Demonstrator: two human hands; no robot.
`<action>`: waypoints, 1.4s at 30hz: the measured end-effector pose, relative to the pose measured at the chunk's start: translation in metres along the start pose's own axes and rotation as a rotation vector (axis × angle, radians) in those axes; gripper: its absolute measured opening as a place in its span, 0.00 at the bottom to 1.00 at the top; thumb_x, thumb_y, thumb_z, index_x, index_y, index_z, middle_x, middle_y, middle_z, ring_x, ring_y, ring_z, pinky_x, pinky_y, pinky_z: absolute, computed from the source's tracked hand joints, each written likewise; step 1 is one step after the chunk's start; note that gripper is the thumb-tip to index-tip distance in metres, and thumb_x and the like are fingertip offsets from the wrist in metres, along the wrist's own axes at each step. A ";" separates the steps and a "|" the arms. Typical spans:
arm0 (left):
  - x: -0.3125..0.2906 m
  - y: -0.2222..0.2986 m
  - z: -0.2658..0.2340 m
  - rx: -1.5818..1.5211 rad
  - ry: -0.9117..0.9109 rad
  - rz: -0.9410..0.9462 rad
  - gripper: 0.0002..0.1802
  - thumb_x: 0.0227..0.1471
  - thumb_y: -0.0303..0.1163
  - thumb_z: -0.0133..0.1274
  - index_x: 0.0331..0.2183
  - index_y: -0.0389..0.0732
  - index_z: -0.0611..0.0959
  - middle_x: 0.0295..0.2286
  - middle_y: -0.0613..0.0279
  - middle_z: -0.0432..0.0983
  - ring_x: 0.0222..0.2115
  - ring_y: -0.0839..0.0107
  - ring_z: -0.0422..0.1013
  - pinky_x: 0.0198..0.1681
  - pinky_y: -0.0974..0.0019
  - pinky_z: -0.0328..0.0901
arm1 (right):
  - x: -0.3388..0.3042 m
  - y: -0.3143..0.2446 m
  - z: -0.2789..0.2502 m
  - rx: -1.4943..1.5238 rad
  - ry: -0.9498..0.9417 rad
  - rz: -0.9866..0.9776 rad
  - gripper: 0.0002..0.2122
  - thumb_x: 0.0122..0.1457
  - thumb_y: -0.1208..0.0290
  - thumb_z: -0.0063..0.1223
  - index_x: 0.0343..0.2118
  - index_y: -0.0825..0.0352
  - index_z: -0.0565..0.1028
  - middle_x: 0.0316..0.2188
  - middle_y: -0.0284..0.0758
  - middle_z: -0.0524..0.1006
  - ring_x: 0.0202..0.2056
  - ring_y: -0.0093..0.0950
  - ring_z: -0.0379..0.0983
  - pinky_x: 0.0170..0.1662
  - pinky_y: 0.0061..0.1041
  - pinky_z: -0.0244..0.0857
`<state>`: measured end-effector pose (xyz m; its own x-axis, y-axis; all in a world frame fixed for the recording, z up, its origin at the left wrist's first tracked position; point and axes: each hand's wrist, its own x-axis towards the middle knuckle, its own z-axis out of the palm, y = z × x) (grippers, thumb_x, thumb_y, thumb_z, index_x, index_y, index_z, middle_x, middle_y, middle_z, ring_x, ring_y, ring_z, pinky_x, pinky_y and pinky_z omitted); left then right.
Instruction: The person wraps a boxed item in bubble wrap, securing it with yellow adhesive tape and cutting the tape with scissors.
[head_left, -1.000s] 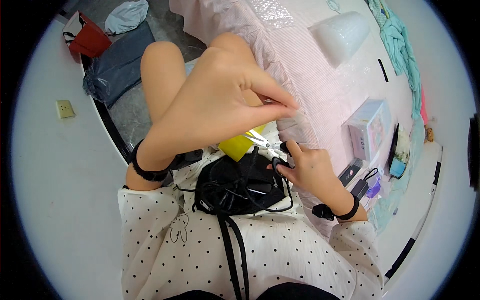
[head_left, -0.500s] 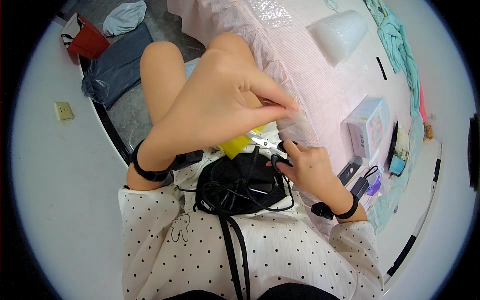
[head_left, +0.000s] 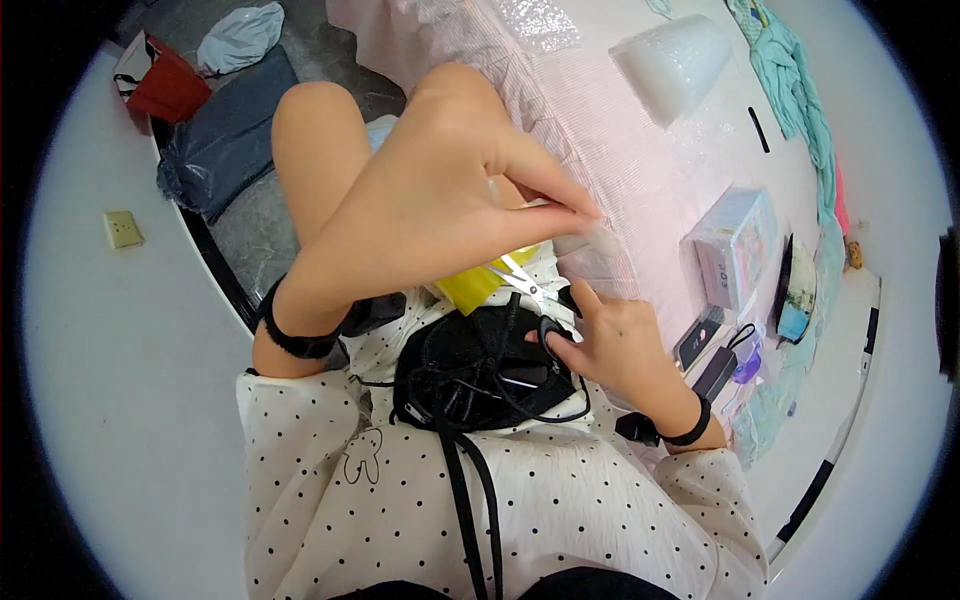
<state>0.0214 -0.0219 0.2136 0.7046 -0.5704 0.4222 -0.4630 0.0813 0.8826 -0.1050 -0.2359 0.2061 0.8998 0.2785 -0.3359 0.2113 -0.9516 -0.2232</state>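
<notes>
Head view: my left grip (head_left: pixel 455 195) pinches clear film (head_left: pixel 597 253); beneath that hand, a yellow sheet (head_left: pixel 465 290); next, scissors (head_left: pixel 538 293), blades over the sheet, handles held in my right grip (head_left: pixel 618 345); farther right, 1 box (head_left: pixel 735 250) on pink cloth (head_left: pixel 630 165).

The view is bright, its rim curved and dark

Scissors (head_left: pixel 536 291): silver blades, black handles. Film (head_left: pixel 598 246): clear, perhaps whitish, hard to judge. Flat piece (head_left: pixel 468 290): yellow. Pouch (head_left: pixel 455 352): black. Shirt (head_left: pixel 560 500): white, black polka dots. Bedsheet (head_left: pixel 610 165): pale pink, finely striped. Bag (head_left: pixel 172 88): red. Cloth (head_left: pixel 795 75): mint green.
</notes>
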 end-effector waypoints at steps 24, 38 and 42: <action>0.009 -0.012 0.004 -0.171 -0.121 -0.053 0.06 0.39 0.22 0.62 0.26 0.34 0.85 0.24 0.57 0.80 0.25 0.75 0.76 0.31 0.77 0.68 | -0.019 0.001 0.007 0.078 -0.012 0.208 0.27 0.40 0.51 0.65 0.31 0.70 0.68 0.18 0.42 0.72 0.19 0.41 0.71 0.23 0.33 0.64; 0.009 -0.012 0.002 -0.149 -0.119 -0.003 0.05 0.39 0.21 0.62 0.26 0.34 0.85 0.24 0.57 0.80 0.25 0.75 0.76 0.32 0.76 0.69 | -0.005 -0.011 0.023 0.039 0.091 0.098 0.22 0.42 0.56 0.63 0.31 0.68 0.66 0.18 0.40 0.73 0.17 0.41 0.72 0.19 0.34 0.64; 0.009 -0.013 0.000 -0.153 -0.127 -0.011 0.05 0.39 0.21 0.62 0.25 0.34 0.85 0.24 0.57 0.80 0.25 0.75 0.76 0.32 0.76 0.69 | -0.002 -0.011 0.019 0.016 0.043 0.109 0.21 0.43 0.57 0.62 0.32 0.66 0.65 0.17 0.39 0.73 0.17 0.39 0.72 0.18 0.35 0.63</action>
<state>0.0342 -0.0283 0.2058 0.6308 -0.6697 0.3918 -0.3618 0.1928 0.9121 -0.1163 -0.2241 0.1919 0.9327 0.1670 -0.3197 0.1052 -0.9738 -0.2018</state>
